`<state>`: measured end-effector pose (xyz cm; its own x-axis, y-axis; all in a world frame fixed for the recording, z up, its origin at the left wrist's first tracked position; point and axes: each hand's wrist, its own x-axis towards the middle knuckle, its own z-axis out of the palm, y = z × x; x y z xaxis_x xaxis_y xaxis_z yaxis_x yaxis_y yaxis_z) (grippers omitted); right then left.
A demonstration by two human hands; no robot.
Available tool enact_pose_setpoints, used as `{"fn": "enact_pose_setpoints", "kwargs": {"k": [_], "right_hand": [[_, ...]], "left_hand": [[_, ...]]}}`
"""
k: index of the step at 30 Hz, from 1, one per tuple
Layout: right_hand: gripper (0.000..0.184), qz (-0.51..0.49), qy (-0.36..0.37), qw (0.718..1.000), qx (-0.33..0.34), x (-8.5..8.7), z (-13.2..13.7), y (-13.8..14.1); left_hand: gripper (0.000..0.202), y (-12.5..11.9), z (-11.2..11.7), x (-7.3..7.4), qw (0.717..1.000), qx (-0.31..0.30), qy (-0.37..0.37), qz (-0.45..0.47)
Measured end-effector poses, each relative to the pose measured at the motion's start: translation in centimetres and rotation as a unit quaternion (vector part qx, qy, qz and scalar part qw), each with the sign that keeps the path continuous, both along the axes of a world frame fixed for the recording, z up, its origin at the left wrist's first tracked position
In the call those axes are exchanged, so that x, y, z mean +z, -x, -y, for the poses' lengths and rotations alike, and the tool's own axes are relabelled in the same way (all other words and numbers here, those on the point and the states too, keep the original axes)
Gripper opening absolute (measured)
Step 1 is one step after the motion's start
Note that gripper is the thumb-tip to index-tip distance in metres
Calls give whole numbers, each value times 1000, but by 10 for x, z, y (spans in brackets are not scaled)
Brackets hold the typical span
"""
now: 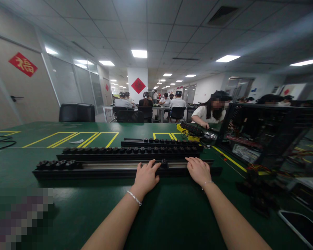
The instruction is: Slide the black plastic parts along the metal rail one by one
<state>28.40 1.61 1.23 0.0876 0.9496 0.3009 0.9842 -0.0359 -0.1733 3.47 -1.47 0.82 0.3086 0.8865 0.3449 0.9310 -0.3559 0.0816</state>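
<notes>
A long black rail [106, 172] with a bright metallic channel lies across the green table in front of me. My left hand [145, 177] rests on its front edge with fingers spread, the index finger beside a small black block [163, 163] seated in the channel. On the right part of the same rail lies my right hand [199, 170], fingers stretched out and holding nothing. Several black knob-like pieces [59, 164] sit at the rail's left end. Behind it runs a second black rail [94, 157], lined with similar pieces, and a shorter third rail [135, 143].
An open computer case [261, 135] with loose cables stands at the right. Dark loose parts [263, 192] and a white-edged flat item [299, 227] lie nearer. A co-worker [211, 109] sits across the table [94, 215] by a yellow tray [182, 128]. A black chair [77, 113] is opposite.
</notes>
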Motion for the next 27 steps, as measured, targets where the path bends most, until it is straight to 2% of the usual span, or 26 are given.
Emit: {"fn": "enact_pose_setpoints", "kwargs": {"k": [5,9,13,18,23,27], "right_hand": [[46,2,6,1000,-8,1,2,0],[44,-33,-43,999,7,5,4,9],[42,-83,-77,990,87,13,5,43],[39,-117,-40,980,154,12,9,90],[34,-118,-61,984,121,2,13,103],[28,-142,-81,983,86,3,11,108]], "left_hand": [[51,0,1,2,1000,5,9,-8],[51,-1,2,2,1000,0,4,1],[52,-1,3,2,1000,1,0,-4],[52,-1,3,2,1000,4,-9,-7],[49,-1,3,0,1000,-1,-14,-12],[51,-1,4,-1,1000,-7,-17,-21]]}}
